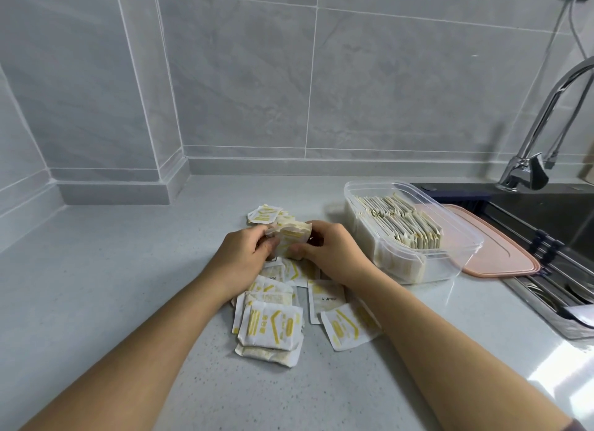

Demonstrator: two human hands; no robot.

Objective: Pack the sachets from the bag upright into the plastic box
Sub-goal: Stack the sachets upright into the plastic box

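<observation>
Plastic box (443, 270) is noted on the worktop (128, 286), to the right of both hands and apart from them; clear-walled, open-topped, and largely filled by a row of packed sachets (401, 221) stood on edge, with an unfilled stretch left at its near right end. A loose pile of sachets (270, 324) is spread flat and overlapping on the worktop between the two forearms and under the wrists – white packets with yellow print, some face down. A few further sachets (263, 213) are seen lying just beyond the hands. A small bundle of sachets (291, 238) is held up off the pile between the hands: the left hand (244, 254) is curled round its left side with the fingers bent over the edge, and the right hand (328, 247) is closed on its right side, thumb and fingers pinching the packets. The count in the bundle cannot be read. A dark sink (546, 218) is set into the worktop at the right, with a chrome faucet (540, 132) arched above it. A pink lid (495, 250) is laid flat just behind the box, partly over the sink edge. The worktop is pale grey and speckled. Large grey tiles cover the wall (241, 77) behind, which steps forward at the left corner.
</observation>
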